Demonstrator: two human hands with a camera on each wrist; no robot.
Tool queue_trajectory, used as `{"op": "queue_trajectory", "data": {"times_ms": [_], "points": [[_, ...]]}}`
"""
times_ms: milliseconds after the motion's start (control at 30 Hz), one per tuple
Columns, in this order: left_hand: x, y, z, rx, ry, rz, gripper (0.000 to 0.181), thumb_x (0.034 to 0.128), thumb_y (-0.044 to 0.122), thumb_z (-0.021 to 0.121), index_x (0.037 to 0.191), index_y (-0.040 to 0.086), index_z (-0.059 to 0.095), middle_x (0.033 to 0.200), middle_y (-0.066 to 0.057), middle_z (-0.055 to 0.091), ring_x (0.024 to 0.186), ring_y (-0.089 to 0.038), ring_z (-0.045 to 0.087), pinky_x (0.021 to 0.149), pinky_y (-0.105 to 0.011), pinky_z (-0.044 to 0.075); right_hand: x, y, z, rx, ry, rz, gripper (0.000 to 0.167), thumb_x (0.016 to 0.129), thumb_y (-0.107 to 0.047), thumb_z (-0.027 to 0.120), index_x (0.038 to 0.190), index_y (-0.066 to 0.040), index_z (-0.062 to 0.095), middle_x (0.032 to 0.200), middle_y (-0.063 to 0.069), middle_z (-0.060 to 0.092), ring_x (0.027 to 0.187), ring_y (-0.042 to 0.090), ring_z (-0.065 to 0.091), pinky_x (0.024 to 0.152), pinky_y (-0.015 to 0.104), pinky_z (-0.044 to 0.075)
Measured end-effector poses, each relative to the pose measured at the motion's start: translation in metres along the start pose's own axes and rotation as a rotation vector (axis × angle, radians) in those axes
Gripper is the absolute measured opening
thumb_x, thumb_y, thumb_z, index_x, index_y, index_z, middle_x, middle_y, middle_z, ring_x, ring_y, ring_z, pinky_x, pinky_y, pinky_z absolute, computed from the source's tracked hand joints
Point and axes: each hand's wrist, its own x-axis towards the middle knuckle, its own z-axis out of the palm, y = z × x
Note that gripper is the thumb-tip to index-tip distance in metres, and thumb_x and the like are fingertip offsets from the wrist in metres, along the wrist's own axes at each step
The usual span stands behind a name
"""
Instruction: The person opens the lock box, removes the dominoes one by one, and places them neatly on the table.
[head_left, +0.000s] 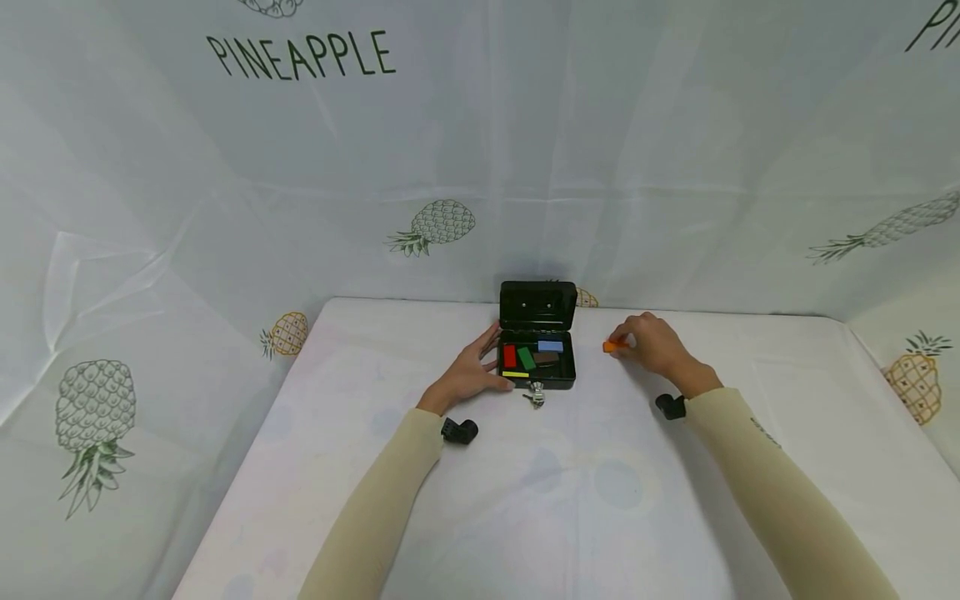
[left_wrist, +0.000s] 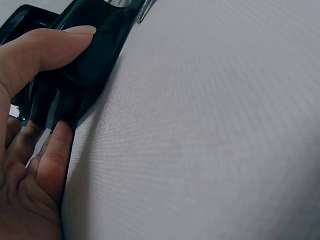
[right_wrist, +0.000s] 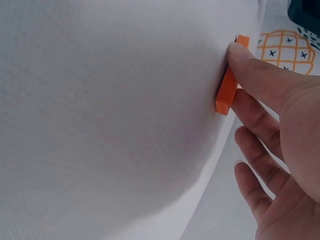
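A small black cash box (head_left: 569,361) stands with its lid (head_left: 537,305) raised at the back. Inside lie a red block (head_left: 510,356), a green block (head_left: 527,358), a blue block (head_left: 550,346), a brown block (head_left: 546,358) and a yellow block (head_left: 515,374). My left hand (head_left: 470,373) holds the box by its left side, thumb (left_wrist: 65,47) round the front corner, other fingers against the side wall. To the right of the box, my right hand (head_left: 652,343) pinches an orange block (right_wrist: 228,87) between thumb and fingers, low at the tabletop.
Keys (head_left: 536,398) hang from the lock on the box's front. A white cloth covers the table (head_left: 525,517). Behind it hangs a pineapple-printed sheet (head_left: 637,167), close to the table's back edge.
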Motion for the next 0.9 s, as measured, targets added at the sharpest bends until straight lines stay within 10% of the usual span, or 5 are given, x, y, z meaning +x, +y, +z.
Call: {"op": "queue_trajectory", "data": {"times_ms": [567,900], "points": [[-0.001,0.001,0.000,-0.001,-0.003,0.000,0.122,0.0801,-0.004,0.089,0.172,0.023,0.014,0.176,-0.004,0.023,0.161,-0.026,0.025,0.123,-0.043,0.042,-0.004,-0.002,0.000,0.010,0.051,-0.003,0.019,0.087,-0.003,0.086,0.104,0.002,0.082,0.105,0.017,0.079,0.102,0.041,0.064,0.093,0.057,0.056],[0.000,-0.001,0.000,0.026,0.002,0.001,0.121,0.0809,-0.002,0.090,0.172,0.025,0.014,0.176,-0.003,0.023,0.161,-0.025,0.025,0.123,-0.043,0.042,-0.006,-0.040,-0.007,-0.021,0.205,-0.123,0.022,0.084,-0.005,0.089,0.103,0.001,0.082,0.103,0.016,0.077,0.100,0.040,0.064,0.089,0.056,0.056]]}}
